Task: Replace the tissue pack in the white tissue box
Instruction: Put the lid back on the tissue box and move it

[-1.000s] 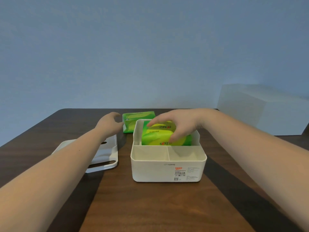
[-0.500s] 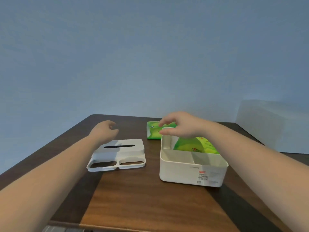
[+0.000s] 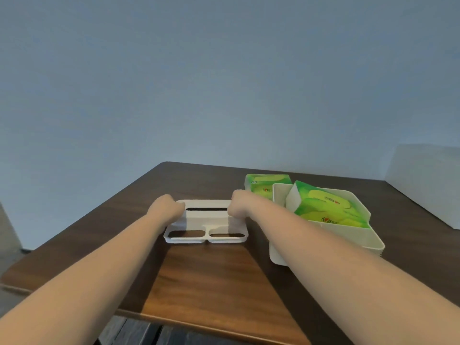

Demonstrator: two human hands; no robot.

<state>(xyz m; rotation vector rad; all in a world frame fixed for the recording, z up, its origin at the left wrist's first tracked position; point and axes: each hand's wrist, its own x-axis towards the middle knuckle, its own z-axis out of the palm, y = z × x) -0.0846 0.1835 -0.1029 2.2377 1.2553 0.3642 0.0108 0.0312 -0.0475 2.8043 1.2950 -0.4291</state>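
Observation:
The white tissue box (image 3: 323, 239) stands open at the right, its near compartments bare. A green tissue pack (image 3: 328, 207) lies tilted in its far part. A second green pack (image 3: 263, 184) rests on the table behind the box. The white lid (image 3: 206, 224), with a slot and two openings, lies flat on the table at the centre. My left hand (image 3: 166, 209) grips the lid's left end and my right hand (image 3: 239, 205) grips its right end, fingers curled over the edges.
The dark wooden table (image 3: 211, 277) ends in a near edge just below my forearms. A pale translucent container (image 3: 428, 180) stands at the far right. A blue-grey wall is behind the table.
My right hand has let go of the pack in the box and moved left to the lid. My left hand came down onto the lid too. The view has swung left.

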